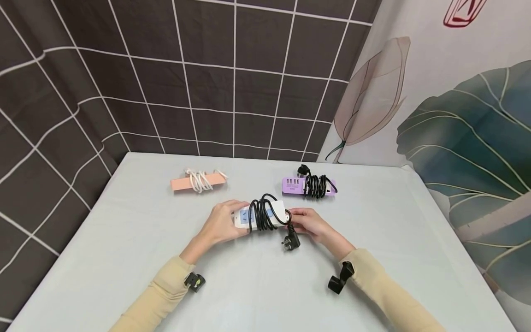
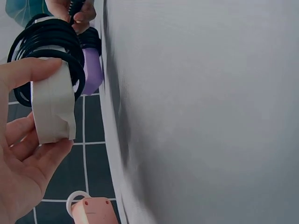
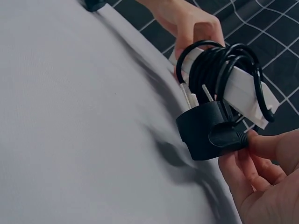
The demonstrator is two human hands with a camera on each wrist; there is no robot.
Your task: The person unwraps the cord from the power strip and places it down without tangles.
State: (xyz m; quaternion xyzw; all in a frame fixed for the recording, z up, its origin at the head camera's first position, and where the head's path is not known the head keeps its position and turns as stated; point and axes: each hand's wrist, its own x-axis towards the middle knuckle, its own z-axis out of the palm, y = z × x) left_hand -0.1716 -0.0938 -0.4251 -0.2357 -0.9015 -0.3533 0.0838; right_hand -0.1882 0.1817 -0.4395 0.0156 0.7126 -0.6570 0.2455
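Note:
A white power strip (image 1: 279,213) with blue socket faces is held above the table, and its black cord (image 1: 262,213) is wound around its middle. My left hand (image 1: 226,222) grips the strip's left end, thumb on one side and fingers on the other, as the left wrist view shows. At the other end, my right hand (image 1: 310,224) pinches the cord at the ribbed neck of the black plug (image 3: 205,128). The plug's metal prongs (image 3: 190,97) point away from the right hand. The strip's underside is hidden in the head view.
Behind the hands on the white table (image 1: 249,286) lie two more power strips: a pink one (image 1: 180,184) with white cord at left, and a purple one (image 1: 292,186) with black cord at right. A dark gridded curtain (image 1: 211,87) hangs behind the table.

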